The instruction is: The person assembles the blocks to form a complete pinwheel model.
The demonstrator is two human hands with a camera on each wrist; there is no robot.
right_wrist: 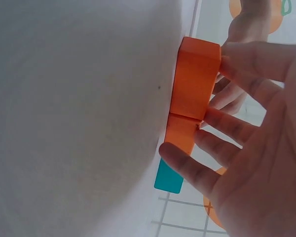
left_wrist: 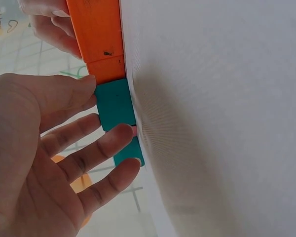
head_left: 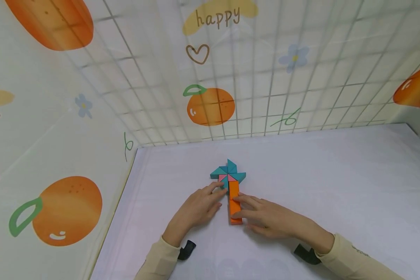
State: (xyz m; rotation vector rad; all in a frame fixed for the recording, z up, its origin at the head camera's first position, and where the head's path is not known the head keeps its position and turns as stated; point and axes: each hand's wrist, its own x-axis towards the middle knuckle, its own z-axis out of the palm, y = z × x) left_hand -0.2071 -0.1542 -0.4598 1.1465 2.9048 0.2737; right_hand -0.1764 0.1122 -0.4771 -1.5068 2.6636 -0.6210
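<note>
Teal, blue and pink triangular blocks form a pinwheel shape [head_left: 232, 168] on the table. Two orange blocks [head_left: 234, 189] run end to end from its lower side toward the person, like a stem. My left hand [head_left: 197, 207] lies left of the stem, fingers loosely extended at the lower teal block [left_wrist: 116, 103]. In the left wrist view its thumb reaches the seam between teal and orange. From the right, my right hand [head_left: 273, 218] rests its spread fingers on the orange blocks. The nearer orange block [right_wrist: 195, 79] shows its end face in the right wrist view.
A pale lavender cloth covers the table [head_left: 318, 167]. Behind it stands a curtain [head_left: 252, 77] printed with a grid, oranges and flowers, and another printed panel [head_left: 56, 147] rises along the left side. Black straps [head_left: 187, 250] show beside both wrists.
</note>
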